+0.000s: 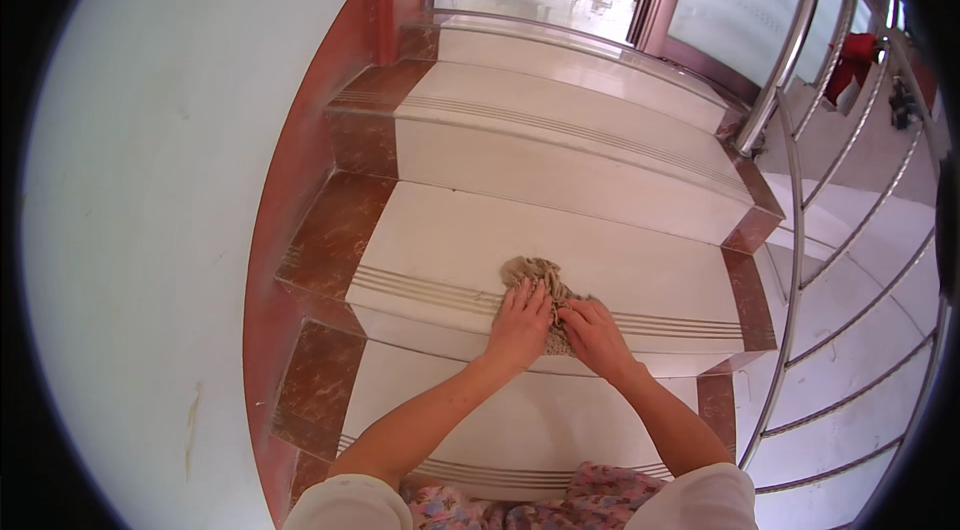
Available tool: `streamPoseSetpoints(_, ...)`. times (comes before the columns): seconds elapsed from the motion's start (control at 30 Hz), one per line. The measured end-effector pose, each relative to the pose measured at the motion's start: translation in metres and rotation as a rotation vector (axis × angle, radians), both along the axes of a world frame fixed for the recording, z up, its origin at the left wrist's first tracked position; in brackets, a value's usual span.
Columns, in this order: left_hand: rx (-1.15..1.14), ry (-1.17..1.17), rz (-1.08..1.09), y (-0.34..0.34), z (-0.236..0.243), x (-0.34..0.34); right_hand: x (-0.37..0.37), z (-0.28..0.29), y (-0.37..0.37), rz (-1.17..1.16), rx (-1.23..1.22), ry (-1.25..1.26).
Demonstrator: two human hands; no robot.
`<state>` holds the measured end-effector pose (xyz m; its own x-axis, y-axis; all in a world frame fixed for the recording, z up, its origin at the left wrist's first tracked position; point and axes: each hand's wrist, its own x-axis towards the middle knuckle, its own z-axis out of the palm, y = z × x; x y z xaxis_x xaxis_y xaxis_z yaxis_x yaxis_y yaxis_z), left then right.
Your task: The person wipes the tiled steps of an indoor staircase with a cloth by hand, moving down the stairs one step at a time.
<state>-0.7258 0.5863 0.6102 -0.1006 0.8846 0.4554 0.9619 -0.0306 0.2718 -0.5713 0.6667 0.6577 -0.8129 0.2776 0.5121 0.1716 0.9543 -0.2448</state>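
A crumpled brown-grey cleaning rag lies bunched on a stair tread, its lower part draped over the grooved front edge. My left hand presses on the rag's left side, fingers bent over the folds. On the other side, my right hand grips the bunched cloth between thumb and fingers. Both hands are close together, and parts of the rag are hidden beneath them. The cream tread under the rag has several dark grooved lines along its edge.
Red-brown tiles border the steps beside a pale wall. A metal railing runs along the right. More steps rise to a doorway, with a frosted glass door panel on the right and items on the shiny floor beyond.
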Motion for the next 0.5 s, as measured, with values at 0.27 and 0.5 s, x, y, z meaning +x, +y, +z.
streamPoseSetpoints(0.27,-0.023,0.071,-0.214,0.015,0.003,-0.011,0.019,0.009,0.027,-0.047,0.133,-0.326)
streamPoseSetpoints(0.5,0.257,0.192,0.012,0.093,0.084,-0.058,-0.044,0.100,0.088,-0.175,0.431,-0.127)
